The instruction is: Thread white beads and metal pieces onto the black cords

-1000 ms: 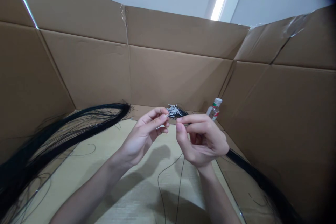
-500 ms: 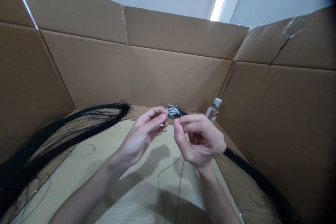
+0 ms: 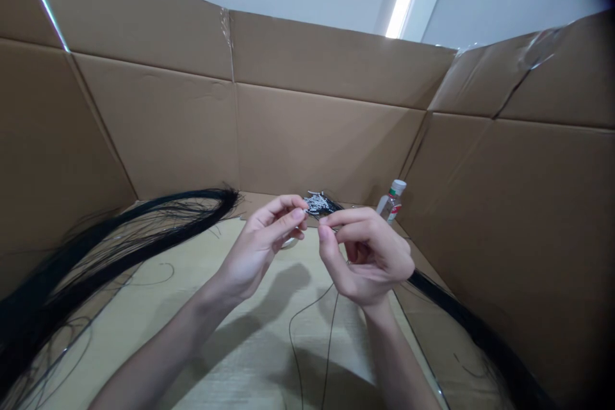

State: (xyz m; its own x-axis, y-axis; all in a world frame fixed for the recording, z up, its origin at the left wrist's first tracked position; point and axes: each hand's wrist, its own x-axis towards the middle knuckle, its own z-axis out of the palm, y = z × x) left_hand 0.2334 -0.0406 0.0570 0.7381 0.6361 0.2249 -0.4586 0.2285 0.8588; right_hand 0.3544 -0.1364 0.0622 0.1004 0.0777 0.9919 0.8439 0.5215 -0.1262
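Note:
My left hand (image 3: 257, 250) is closed in a pinch, with a tiny white piece (image 3: 305, 210) at the tips of thumb and forefinger; its exact kind is too small to tell. Just to the right, my right hand (image 3: 368, 253) pinches a thin dark cord between thumb and forefinger. Two lengths of the cord (image 3: 291, 333) hang below that hand towards the table. Between the two hands is a narrow gap. Behind them lies a bundle of black cords with many small white tips (image 3: 317, 203), partly hidden by my fingers.
Long black strands (image 3: 192, 230) drape along the left side, and another dark bundle (image 3: 461, 314) runs down the right. A clear bottle (image 3: 390, 204) with a white cap stands at the back right. Cardboard walls (image 3: 327, 141) enclose the pale tabletop (image 3: 250, 346).
Both hands stay almost where they were, still pinching. A pale curved edge now shows under my left fingers.

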